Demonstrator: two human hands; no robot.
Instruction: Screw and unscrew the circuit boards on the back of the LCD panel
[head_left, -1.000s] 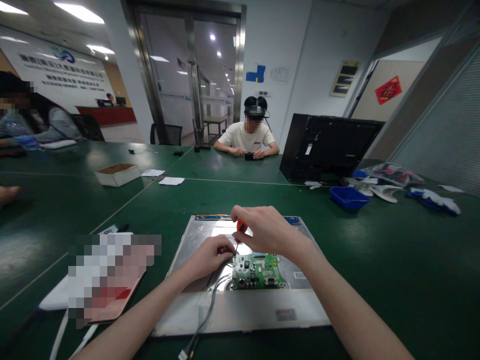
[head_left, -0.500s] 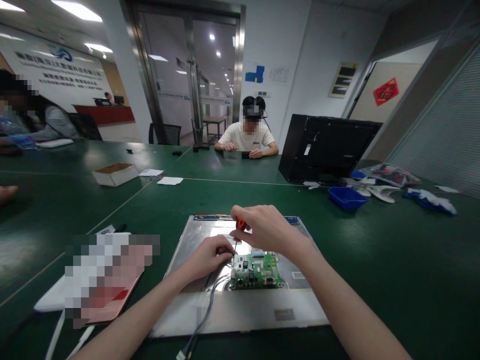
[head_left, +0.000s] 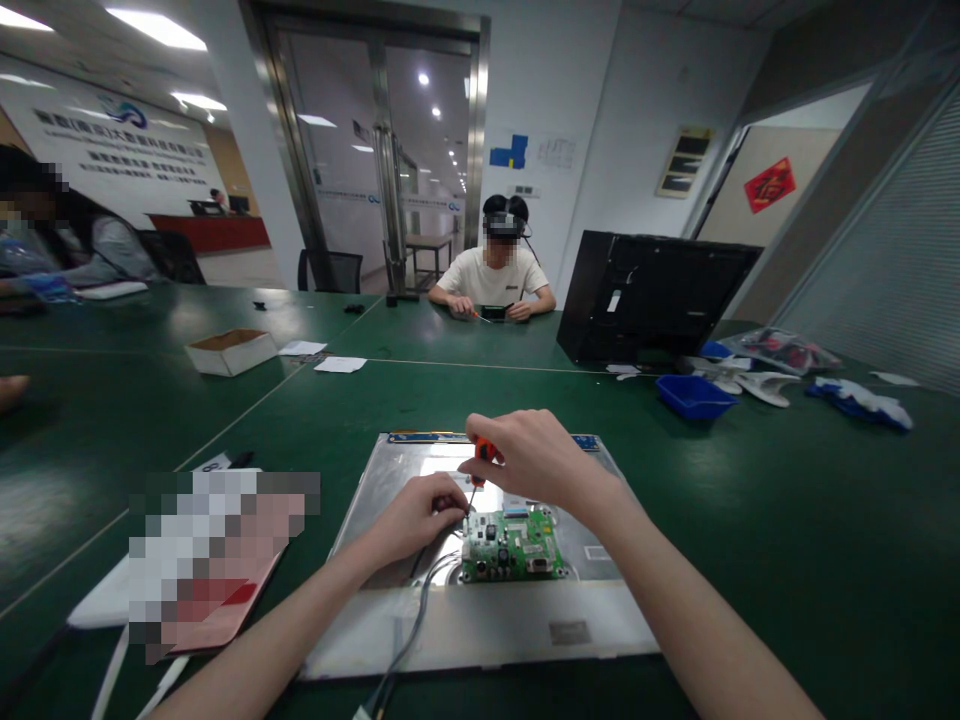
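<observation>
A flat silver panel (head_left: 525, 625) lies on the green table in front of me, with a green circuit board (head_left: 514, 545) on its middle. My right hand (head_left: 529, 455) is closed round the red and black handle of a screwdriver (head_left: 485, 452), whose thin shaft points down to the board's upper left corner. Beside the screwdriver tip, my left hand (head_left: 429, 510) has its fingers pinched together; whatever they hold is too small to make out. Grey cables (head_left: 421, 610) run from the board's left side over the panel's front edge.
Left of the panel lie a pink phone-like object (head_left: 225, 610) and a white item. Further back are an open white box (head_left: 232, 352), papers, a blue tray (head_left: 696, 397) and a black monitor (head_left: 652, 295). A person (head_left: 495, 270) sits opposite; another is at far left.
My two hands and the screwdriver have hardly moved. Across the table, the other person's hands have shifted slightly, and a thin tool now shows in one of them.
</observation>
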